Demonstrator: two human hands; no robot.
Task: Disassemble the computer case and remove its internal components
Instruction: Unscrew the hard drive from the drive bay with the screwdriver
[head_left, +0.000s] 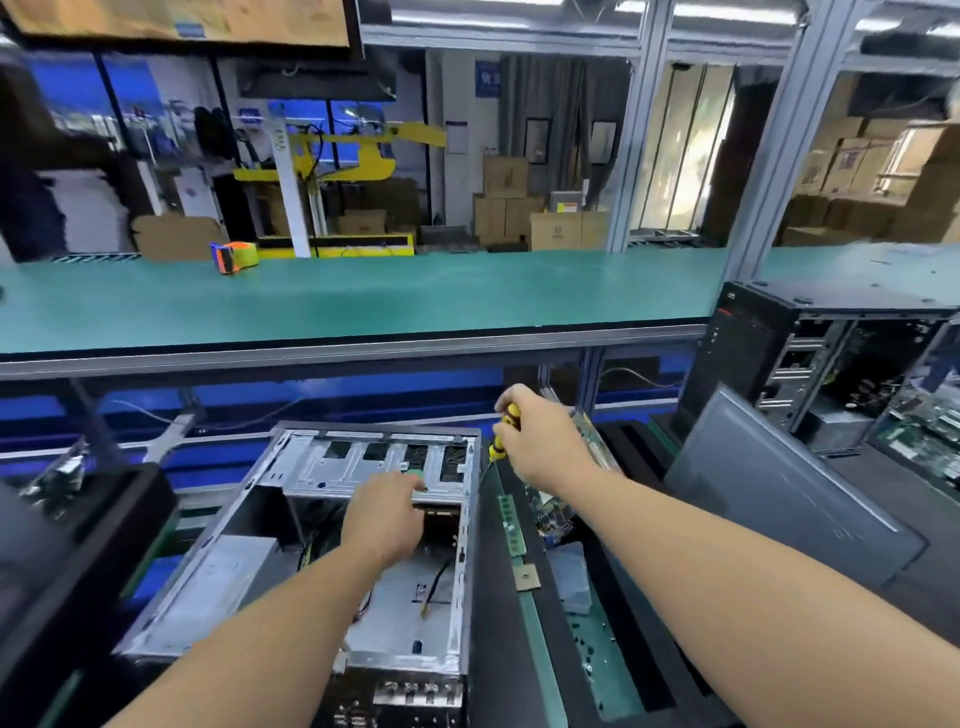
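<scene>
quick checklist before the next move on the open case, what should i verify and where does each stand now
1. Side cover off the open case: ok, the interior shows.
2. Screwdriver in hand: ok, the right hand grips its yellow handle, outside the case's right wall.
3. Left hand steadying the work: ok, it rests at the drive cage edge.
4. Tip seated on a screw: cannot tell, the tip is blurred.
5. Loose cable out of the way: cannot tell where it connects.
6. RAM stick clear of the case: ok, it lies to the right of it.
</scene>
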